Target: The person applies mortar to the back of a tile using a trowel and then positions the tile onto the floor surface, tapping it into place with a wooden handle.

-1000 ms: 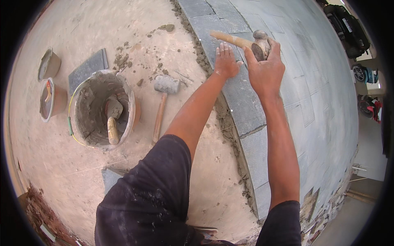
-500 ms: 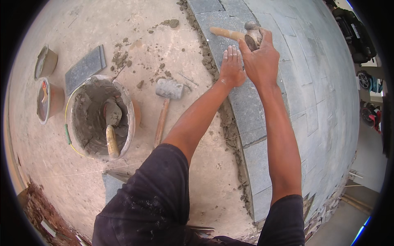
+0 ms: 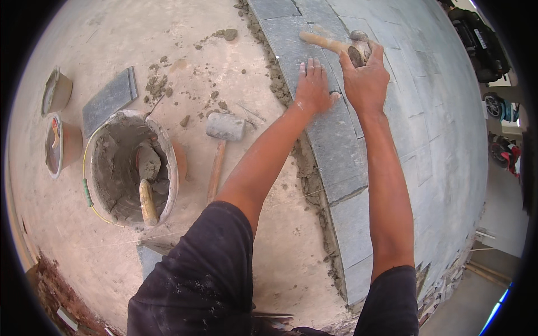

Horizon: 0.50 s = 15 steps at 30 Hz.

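My right hand [image 3: 367,84] is closed round the head of a hammer [image 3: 357,51]. The hammer's pale wooden handle [image 3: 322,40] points left over the slate tiles. My left hand [image 3: 314,89] lies flat on a dark grey slate tile [image 3: 330,140], fingers stretched forward and thumb out to the right. Nothing shows in it. Rough wet mortar [image 3: 310,168] runs along the left edge of this tile row, beside my left forearm.
A mallet [image 3: 225,126] lies on the concrete floor to the left. Beyond it stands a mortar bucket [image 3: 94,168] with a trowel [image 3: 148,201] inside. Two small buckets [image 3: 58,92] [image 3: 70,144] and a loose tile [image 3: 110,99] are farther left. A thin string [image 3: 196,223] crosses the floor.
My right hand has shifted to the right with the hammer, away from my left hand. The left thumb now stands farther out. The whole view has shifted slightly.
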Motion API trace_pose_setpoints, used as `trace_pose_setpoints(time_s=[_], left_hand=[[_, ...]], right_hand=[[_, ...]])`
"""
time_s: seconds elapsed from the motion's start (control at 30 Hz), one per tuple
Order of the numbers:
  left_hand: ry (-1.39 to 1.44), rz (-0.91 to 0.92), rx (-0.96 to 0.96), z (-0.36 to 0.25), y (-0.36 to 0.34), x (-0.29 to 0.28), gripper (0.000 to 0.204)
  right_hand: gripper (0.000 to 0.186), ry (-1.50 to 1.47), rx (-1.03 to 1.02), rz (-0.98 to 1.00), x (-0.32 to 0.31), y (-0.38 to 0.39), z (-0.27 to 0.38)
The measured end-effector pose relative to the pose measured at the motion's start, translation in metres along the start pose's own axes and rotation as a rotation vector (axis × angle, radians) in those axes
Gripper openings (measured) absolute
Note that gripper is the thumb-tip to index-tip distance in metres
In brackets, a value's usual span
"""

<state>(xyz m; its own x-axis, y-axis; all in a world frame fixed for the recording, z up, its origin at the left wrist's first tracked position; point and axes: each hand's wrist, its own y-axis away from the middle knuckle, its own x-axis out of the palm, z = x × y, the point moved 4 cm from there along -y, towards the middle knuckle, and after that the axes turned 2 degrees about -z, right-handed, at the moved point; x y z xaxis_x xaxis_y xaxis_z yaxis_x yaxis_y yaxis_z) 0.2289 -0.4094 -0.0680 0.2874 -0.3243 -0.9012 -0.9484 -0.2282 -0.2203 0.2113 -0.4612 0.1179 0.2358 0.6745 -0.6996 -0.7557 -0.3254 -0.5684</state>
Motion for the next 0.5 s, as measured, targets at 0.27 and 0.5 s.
trace_pose_setpoints(time_s=[0.27, 0.5], left_hand=[[0.027, -0.076, -0.019, 0.007, -0.017, 0.008, 0.098], [0.046, -0.138, -0.009, 0.01, -0.018, 0.01, 0.097]], right_hand=[[0.05, -0.011, -0.08, -0.034, 0.007, -0.02, 0.003], [0.051, 0.042, 0.0, 0.014, 0.015, -0.028, -0.006]])
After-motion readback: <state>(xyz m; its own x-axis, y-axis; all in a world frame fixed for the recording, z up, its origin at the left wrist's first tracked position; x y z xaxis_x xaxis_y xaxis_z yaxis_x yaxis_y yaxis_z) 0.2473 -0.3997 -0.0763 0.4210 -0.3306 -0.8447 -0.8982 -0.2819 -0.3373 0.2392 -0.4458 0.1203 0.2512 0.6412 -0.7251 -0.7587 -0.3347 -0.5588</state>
